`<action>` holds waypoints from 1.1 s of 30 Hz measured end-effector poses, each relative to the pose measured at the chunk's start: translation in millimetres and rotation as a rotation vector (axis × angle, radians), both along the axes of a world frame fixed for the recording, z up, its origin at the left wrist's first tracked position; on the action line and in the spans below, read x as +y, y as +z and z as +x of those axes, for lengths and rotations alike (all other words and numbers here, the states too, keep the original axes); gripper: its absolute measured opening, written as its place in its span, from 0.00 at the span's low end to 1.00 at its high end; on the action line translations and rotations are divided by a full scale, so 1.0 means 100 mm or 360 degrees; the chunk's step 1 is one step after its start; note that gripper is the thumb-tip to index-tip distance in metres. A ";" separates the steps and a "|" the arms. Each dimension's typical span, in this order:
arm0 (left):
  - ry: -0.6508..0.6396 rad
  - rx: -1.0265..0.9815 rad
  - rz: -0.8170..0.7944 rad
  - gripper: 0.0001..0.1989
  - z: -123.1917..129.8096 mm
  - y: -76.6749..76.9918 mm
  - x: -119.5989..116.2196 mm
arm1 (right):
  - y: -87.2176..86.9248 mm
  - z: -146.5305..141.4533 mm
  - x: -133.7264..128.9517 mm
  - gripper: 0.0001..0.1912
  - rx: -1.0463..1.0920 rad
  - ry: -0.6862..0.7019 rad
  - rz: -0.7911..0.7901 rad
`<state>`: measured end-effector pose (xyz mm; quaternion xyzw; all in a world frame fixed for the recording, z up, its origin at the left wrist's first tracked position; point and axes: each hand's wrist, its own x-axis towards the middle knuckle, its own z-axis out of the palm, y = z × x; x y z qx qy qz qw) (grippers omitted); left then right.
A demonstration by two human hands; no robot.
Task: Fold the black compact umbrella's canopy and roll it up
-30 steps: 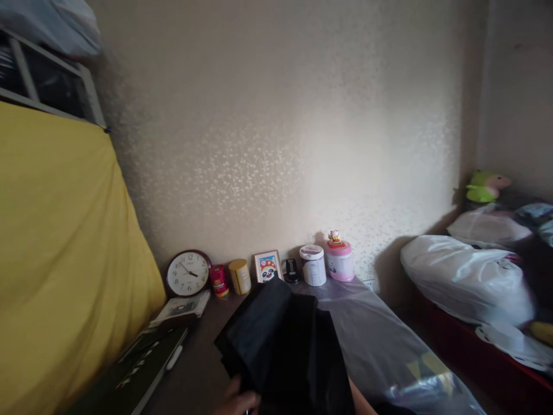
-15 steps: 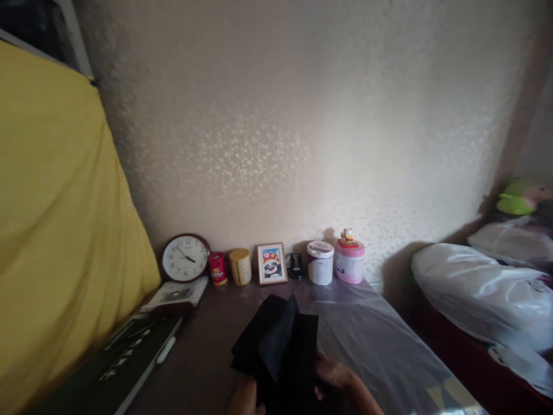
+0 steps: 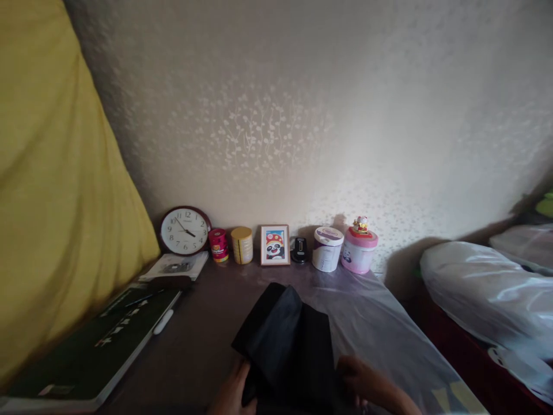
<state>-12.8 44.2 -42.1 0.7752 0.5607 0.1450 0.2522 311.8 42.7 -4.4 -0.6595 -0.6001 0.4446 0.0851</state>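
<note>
A black folded cloth item (image 3: 289,346), possibly a bag, stands up from the near middle of the table, with one dark flap folded over its front. My left hand (image 3: 235,389) grips its lower left edge, thumb and fingers closed on the fabric. At its lower right side is my right hand (image 3: 356,377), fingers curled in against the dark edge; the fingertips are partly lost in shadow. The bottom of the cloth item runs out of the picture.
Along the wall stand a clock (image 3: 185,230), a red can (image 3: 219,246), a yellow-lidded can (image 3: 242,246), a panda picture frame (image 3: 275,246), a small black device (image 3: 299,250), a white tub (image 3: 327,251) and a pink tub (image 3: 358,253). A green board (image 3: 116,340) lies left; plastic bags (image 3: 488,282) sit right.
The view has tipped down and shifted slightly. The black cloth item has spread wider, its flap turned more toward me. My right hand has moved right along with its edge.
</note>
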 end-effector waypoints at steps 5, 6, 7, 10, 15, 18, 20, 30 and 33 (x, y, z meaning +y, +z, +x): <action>0.0028 0.0248 -0.0035 0.33 0.13 -0.11 -0.14 | 0.11 0.20 -0.12 0.07 -0.0043 -0.0058 0.0118; 0.0017 0.0212 -0.0022 0.33 0.14 -0.11 -0.16 | 0.11 0.23 -0.16 0.07 -0.0070 -0.0046 0.0139; 0.0004 0.0141 0.0007 0.34 0.14 -0.10 -0.18 | 0.11 0.25 -0.19 0.07 -0.0113 -0.0031 0.0144; -0.0053 -0.0075 0.0066 0.37 0.10 -0.06 -0.18 | 0.11 0.32 -0.24 0.08 -0.0235 0.0043 0.0159; 0.0017 0.0048 -0.0010 0.37 0.17 -0.03 -0.24 | 0.42 0.30 -0.12 0.12 -0.0455 -0.0111 0.0851; 0.0028 0.0237 -0.0024 0.39 0.29 0.01 -0.31 | 0.76 0.05 0.01 0.15 -0.0431 -0.0055 0.1229; 0.0057 0.0319 -0.0017 0.40 0.34 0.04 -0.34 | 0.93 -0.19 0.08 0.16 -0.0417 0.0103 0.1381; 0.0116 0.0359 0.0136 0.37 0.42 0.04 -0.39 | 1.04 -0.86 0.33 0.20 -0.0772 0.0908 0.1423; 0.0138 0.0304 0.0176 0.37 0.42 0.02 -0.40 | 1.05 -0.87 0.39 0.15 -0.0834 0.0931 0.1371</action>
